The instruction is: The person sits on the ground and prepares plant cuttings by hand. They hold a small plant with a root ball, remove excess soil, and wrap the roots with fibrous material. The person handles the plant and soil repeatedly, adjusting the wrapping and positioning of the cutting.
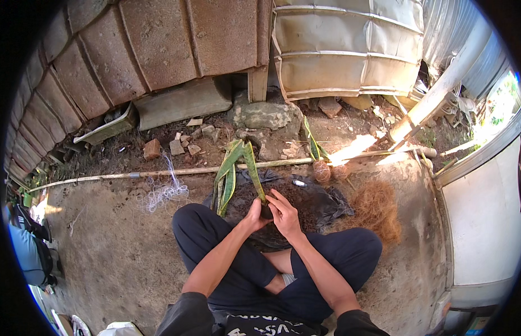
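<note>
My left hand [257,216] and my right hand [284,213] meet over my lap around a dark clump of soil at the base of a snake plant leaf [253,170]. The leaf stands up from between them. More yellow-edged snake plant leaves [227,189] lie just left of it. Beneath my hands, dark soil [302,203] is spread on a black plastic sheet [334,203]. A small white object [299,183] rests on the soil. Beyond, at the right, stands a thread-wrapped fiber ball [322,171] with a snake plant leaf [311,140] rising from it, beside another ball [339,172].
Tangled white string [164,195] lies on the concrete floor at the left. A heap of brown coconut fiber [376,210] is at the right. A long pole [185,171] crosses beyond the sheet, with bricks [151,150] and rubble behind it. A slanted post [441,88] stands at the far right.
</note>
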A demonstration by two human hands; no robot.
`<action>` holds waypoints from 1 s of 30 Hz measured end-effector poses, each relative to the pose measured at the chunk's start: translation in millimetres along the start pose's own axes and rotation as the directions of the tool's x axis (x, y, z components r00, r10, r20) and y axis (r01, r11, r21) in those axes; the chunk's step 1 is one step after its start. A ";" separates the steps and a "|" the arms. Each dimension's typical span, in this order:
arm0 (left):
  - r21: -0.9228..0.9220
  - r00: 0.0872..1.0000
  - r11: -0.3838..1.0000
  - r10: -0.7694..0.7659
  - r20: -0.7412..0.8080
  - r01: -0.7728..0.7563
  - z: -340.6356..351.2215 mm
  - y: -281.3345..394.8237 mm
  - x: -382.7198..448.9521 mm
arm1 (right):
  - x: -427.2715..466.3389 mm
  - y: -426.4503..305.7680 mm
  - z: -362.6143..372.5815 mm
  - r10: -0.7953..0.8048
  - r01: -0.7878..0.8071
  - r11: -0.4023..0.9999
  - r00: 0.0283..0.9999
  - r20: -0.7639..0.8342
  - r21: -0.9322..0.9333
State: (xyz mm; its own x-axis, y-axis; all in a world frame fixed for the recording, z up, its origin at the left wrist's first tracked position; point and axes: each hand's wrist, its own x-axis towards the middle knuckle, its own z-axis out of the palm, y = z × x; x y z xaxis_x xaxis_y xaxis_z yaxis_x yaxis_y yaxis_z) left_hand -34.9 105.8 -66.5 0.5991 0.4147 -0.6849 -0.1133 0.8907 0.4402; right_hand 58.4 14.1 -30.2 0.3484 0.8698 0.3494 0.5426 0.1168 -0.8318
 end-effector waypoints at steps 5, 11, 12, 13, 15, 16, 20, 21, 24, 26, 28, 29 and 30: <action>-0.013 1.000 1.000 -0.016 -0.003 0.016 -1.1 2.4 -0.2 | 0.9 -3.3 0.7 0.032 -0.027 0.997 0.997 -0.066 0.077; 0.001 1.000 1.000 0.008 -0.017 -0.008 9.8 6.9 -14.0 | 1.2 -2.0 -0.2 -0.017 0.016 1.000 0.999 -0.038 -0.007; 0.006 1.000 1.000 0.010 -0.013 -0.010 9.6 6.7 -14.6 | 1.1 -0.9 1.8 -0.057 0.054 0.997 0.997 -0.047 -0.050; 0.011 1.000 1.000 0.013 -0.009 -0.012 9.7 6.4 -14.9 | 0.5 0.3 3.0 -0.097 0.091 0.991 0.994 -0.055 -0.094; -0.018 1.000 1.000 0.011 -0.020 -0.012 8.8 5.8 -13.9 | -0.1 1.7 4.2 -0.112 0.106 0.989 0.993 -0.047 -0.104; -0.032 1.000 0.999 0.011 -0.026 -0.012 7.6 5.7 -13.2 | -0.3 1.3 5.1 -0.119 0.114 0.988 0.992 -0.044 -0.108; -0.109 1.000 0.994 0.025 0.000 -0.024 -1.8 2.2 -5.7 | -2.4 -0.8 8.1 -0.121 0.115 0.987 0.991 -0.052 -0.116; -0.121 1.000 0.992 0.022 -0.003 -0.023 -1.4 0.7 -5.4 | -3.7 -0.7 8.0 -0.138 0.129 0.982 0.989 -0.059 -0.138; -0.074 0.999 0.997 0.018 -0.038 -0.021 0.1 -1.6 -7.7 | -6.2 -1.4 9.0 -0.166 0.153 0.976 0.984 -0.068 -0.157; -0.027 0.999 1.000 0.013 -0.048 -0.015 -0.3 -0.4 -8.4 | -7.7 -2.5 8.1 -0.180 0.166 0.971 0.982 -0.065 -0.173; -0.065 1.000 0.998 0.019 -0.023 -0.020 -9.3 -4.6 0.1 | -7.6 -4.0 7.9 -0.213 0.200 0.960 0.976 -0.046 -0.198; -0.086 1.000 0.996 0.023 -0.012 -0.024 -14.5 -6.8 3.7 | -7.4 -5.2 9.3 -0.224 0.210 0.954 0.974 -0.044 -0.214; -0.080 1.000 0.996 0.026 0.004 -0.026 -15.8 -8.6 4.4 | -7.8 -4.3 9.3 -0.233 0.218 0.947 0.972 -0.040 -0.235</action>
State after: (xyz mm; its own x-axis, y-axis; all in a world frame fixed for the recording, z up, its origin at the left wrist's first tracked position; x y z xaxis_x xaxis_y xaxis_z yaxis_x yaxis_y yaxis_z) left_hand -43.8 102.9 -82.5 0.5993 0.4370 -0.6707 -0.1914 0.8918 0.4100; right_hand 46.3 11.3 -33.3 0.2425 0.7987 0.5507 0.7697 0.1871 -0.6103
